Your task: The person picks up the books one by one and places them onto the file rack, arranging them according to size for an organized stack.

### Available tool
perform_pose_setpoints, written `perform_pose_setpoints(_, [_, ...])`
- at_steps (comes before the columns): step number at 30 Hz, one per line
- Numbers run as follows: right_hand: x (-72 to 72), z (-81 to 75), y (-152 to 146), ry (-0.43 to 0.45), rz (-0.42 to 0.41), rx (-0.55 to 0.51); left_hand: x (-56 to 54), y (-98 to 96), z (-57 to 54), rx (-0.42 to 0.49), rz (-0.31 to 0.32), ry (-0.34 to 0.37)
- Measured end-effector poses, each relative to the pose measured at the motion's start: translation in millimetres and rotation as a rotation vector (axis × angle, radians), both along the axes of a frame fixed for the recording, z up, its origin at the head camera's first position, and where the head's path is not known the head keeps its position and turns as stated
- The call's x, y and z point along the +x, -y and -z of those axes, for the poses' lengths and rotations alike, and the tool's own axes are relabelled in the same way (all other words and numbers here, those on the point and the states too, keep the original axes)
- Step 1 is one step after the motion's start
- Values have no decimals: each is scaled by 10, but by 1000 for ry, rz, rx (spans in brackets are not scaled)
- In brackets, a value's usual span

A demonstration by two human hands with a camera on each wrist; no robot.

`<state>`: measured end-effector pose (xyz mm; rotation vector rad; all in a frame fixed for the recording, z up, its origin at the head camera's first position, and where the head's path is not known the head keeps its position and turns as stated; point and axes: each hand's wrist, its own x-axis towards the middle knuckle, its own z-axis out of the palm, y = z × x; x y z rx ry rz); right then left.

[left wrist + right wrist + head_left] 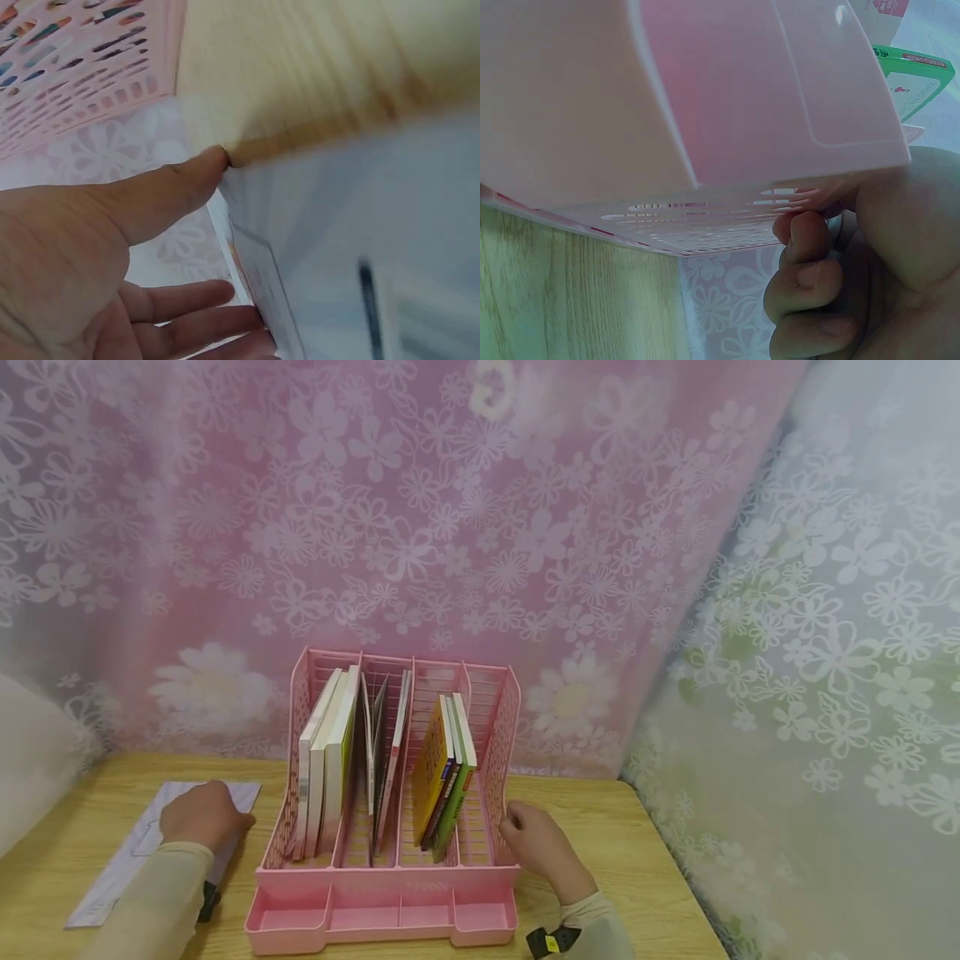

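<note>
On the wooden table stands a pink book rack [382,881] with several compartments and small trays along its front. My right hand [540,843], fingers curled, grips the front edge of the rack's right side wall; the right wrist view shows fingertips [808,236] against the slotted wall. Left of the rack lies a thin pale lilac booklet [112,877], flat on the table. Above it, my left hand [202,817] rests at its edge. In the left wrist view, the thumb [180,184] and fairly straight fingers touch along the booklet's edge.
Thick white-edged books [322,777] stand in the rack's left compartment. Thin booklets [386,752] lean in the one beside it. Farther right stand yellow, dark and green books [442,768]. A pink flowered curtain [420,527] hangs behind the table [600,827].
</note>
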<state>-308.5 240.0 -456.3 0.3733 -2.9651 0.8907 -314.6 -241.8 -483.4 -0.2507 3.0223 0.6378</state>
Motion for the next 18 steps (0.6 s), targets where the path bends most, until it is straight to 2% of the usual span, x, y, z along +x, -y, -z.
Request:
perform_pose_setpoints(4, [-7,5,-8,-8,-9,2,-19,-19,-24,-30,13,-9])
perform_pose_setpoints(11, [15,11,-10,6,-13,-6,-63,-35,-48,-55,68,44])
perform_pose_setpoints(14, [17,10,-11,6,-17,-9,-67,2,-29,-62,133,13])
perform_pose_setpoints(18, [-7,6,-27,-1,-15,5,-82,84,-59,-65,194,-60])
